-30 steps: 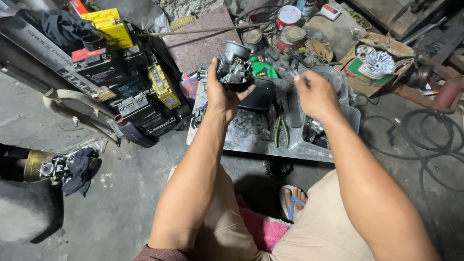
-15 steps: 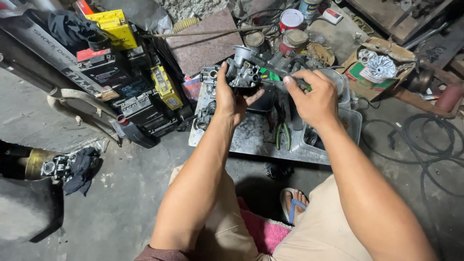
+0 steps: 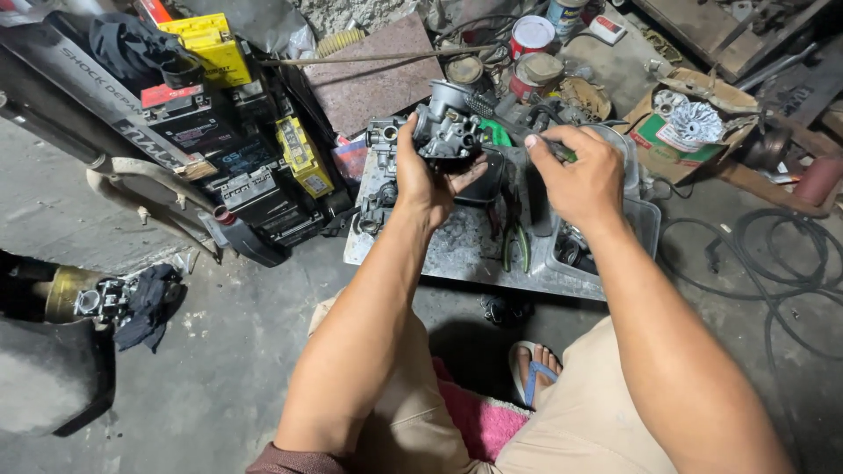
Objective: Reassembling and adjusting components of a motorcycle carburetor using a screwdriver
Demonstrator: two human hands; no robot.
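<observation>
Carburetor (image 3: 446, 132): raised above tray (image 3: 457, 254), clamped in left hand (image 3: 421, 180) fingers. Right hand (image 3: 578, 175) closed on green-handled tool (image 3: 492, 110) at its side. Risk: tool slipping, carburetor dropping among parts.

Dim, even light; sharp throughout

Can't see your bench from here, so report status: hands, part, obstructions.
Left hand gripping grey carburetor, raised above metal tray. Right hand pinching green-handled tool, tip at carburetor. Nothing between the hands.
</observation>
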